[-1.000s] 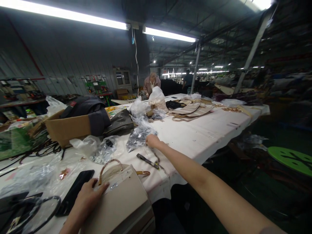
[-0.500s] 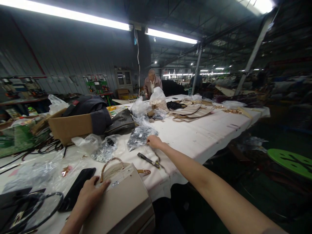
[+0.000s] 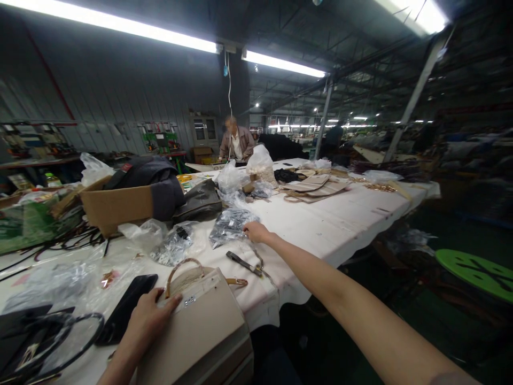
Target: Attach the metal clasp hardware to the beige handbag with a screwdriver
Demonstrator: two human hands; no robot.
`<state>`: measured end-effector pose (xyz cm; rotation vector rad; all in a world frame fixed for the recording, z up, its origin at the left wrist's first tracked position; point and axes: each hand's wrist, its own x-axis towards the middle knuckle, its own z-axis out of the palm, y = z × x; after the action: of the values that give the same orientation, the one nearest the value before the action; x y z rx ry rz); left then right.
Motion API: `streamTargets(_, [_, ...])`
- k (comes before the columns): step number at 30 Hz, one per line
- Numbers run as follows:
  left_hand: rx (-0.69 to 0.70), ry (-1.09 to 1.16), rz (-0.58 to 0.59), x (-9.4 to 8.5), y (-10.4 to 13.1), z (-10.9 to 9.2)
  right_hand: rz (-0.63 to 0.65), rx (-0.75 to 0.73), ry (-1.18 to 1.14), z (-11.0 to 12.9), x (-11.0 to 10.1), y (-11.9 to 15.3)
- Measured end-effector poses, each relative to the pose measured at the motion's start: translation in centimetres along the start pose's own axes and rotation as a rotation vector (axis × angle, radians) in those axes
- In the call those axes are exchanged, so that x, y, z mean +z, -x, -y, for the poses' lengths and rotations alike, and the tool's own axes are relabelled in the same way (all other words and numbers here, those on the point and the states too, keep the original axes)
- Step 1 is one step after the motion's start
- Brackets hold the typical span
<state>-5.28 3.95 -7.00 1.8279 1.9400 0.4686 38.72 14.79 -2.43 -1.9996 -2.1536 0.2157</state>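
Observation:
A beige handbag point(image 3: 200, 321) with a looped handle lies at the table's near edge. My left hand point(image 3: 154, 315) grips its top edge, thumb on the front panel beside small metal fittings. My right hand point(image 3: 256, 232) reaches out to the right side of a clear plastic bag of small dark and silvery pieces point(image 3: 232, 224). Its fingers are curled together; anything between them is too small to make out. Between the hands lies a dark-handled hand tool point(image 3: 243, 263). A brown strap end point(image 3: 236, 282) sticks out behind the handbag.
A black phone point(image 3: 128, 307) lies left of the handbag. Behind it are an open plastic bag of metal parts point(image 3: 174, 248) and a cardboard box point(image 3: 118, 208) with dark cloth. Flat beige pieces point(image 3: 316, 187) lie further back. A green round stool point(image 3: 476, 272) stands right; a person point(image 3: 237, 141) is beyond the table.
The person at the far end has shifted left and straightened somewhat. My right hand has barely moved at the plastic bag; my left hand keeps its place on the handbag.

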Motion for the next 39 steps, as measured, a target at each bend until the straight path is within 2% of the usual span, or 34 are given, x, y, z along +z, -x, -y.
streamTargets(8, [0.025, 0.003, -0.009, 0.1, -0.2, 0.4, 0.017, -0.034, 0.074, -0.2, -0.1, -0.4])
streamTargets(16, [0.001, 0.007, 0.012, -0.1, 0.2, -0.2, 0.014, -0.058, 0.133, 0.4, 0.1, -0.6])
streamTargets(24, [0.017, 0.009, 0.007, 0.4, -0.2, 0.6, 0.042, -0.047, 0.16, 0.5, -0.1, -0.9])
streamTargets(30, [0.007, 0.014, 0.007, 0.1, 0.0, 0.2, 0.008, -0.036, 0.163, 0.6, -0.2, -0.8])
streamTargets(35, [0.016, 0.014, 0.001, 0.4, -0.3, 0.5, 0.072, 0.004, 0.176, 1.0, -0.4, -1.0])
streamTargets(39, [0.024, 0.022, -0.004, 0.4, -0.3, 0.7, 0.073, -0.009, 0.183, 1.3, -0.6, -1.0])
